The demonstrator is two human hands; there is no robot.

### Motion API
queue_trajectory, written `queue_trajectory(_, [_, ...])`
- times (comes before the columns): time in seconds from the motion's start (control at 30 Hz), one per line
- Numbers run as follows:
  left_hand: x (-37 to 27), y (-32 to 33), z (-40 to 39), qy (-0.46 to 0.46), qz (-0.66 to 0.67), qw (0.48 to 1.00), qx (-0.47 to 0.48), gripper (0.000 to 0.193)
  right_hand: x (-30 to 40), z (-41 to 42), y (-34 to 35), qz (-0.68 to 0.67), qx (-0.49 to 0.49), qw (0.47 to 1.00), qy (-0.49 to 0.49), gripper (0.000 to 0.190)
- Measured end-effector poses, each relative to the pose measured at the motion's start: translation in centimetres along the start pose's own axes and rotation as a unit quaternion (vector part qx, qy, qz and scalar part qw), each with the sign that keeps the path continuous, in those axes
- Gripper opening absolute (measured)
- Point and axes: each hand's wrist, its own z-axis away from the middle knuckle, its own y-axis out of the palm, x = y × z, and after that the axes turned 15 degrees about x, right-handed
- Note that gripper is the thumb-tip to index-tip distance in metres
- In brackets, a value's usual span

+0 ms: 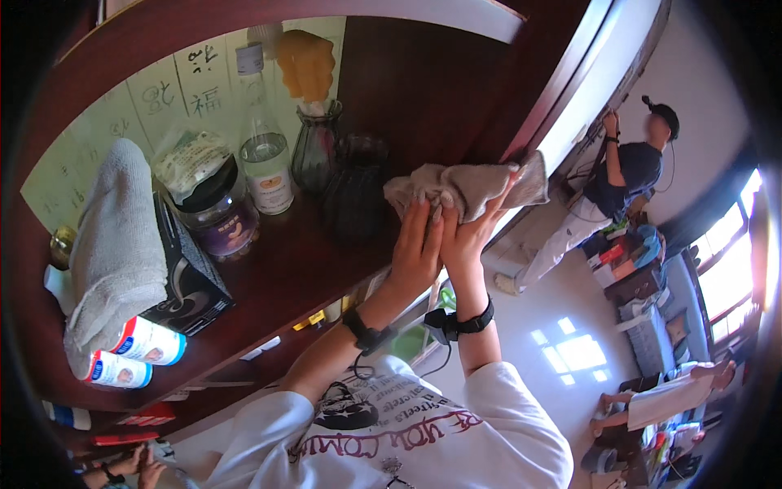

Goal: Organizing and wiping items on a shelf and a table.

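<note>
Both hands are together on a crumpled beige cloth [470, 186] at the right end of a dark red wooden cabinet shelf [287, 275]. My left hand [415, 241] has its fingertips pressed into the cloth's near side. Beside it, my right hand [467, 238] grips the cloth, with one finger stretched over it to the right. The cloth's right end hangs over the cabinet's upright edge. Closest to my hands on the shelf are a dark glass vase [357, 189] and a ribbed grey glass vase [314, 147] holding an orange item.
Further left stand a clear glass bottle [266, 159], a lidded jar [220, 214], a black box [186, 269], a folded grey towel [119, 238] and two white containers [146, 342]. People [629, 165] are in the room at right. Another person's hands [143, 467] show at lower left.
</note>
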Motion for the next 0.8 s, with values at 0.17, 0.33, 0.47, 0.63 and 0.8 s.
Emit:
queue_trajectory(0.17, [-0.8, 0.7, 2.0, -0.006, -0.003, 1.0, 0.018, 0.051, -0.9, 3.1, 1.1, -0.008, 0.035, 0.996, 0.076, 0.09])
queue_trajectory(0.33, [-0.7, -1.1, -0.1, -0.017, 0.059, 0.997, 0.055, 0.054, 0.7, 0.8, 0.6, -0.003, 0.008, 0.998, 0.067, 0.08])
queue_trajectory(0.47, [-1.6, -1.6, -4.2, 0.004, 0.077, 0.996, 0.046, 0.057, 1.0, -2.9, -1.9, -0.005, 0.01, 0.999, 0.046, 0.077])
queue_trajectory(0.63, [-3.3, -4.5, -11.2, 0.03, 0.111, 0.991, 0.074, 0.064, 1.0, -9.5, -5.0, -0.008, -0.023, 1.0, -0.002, 0.07])
queue_trajectory(0.8, [-3.2, -5.2, -15.5, 0.064, 0.106, 0.991, 0.048, 0.068, 2.3, -14.3, -7.3, 0.045, -0.095, 0.989, -0.099, 0.067])
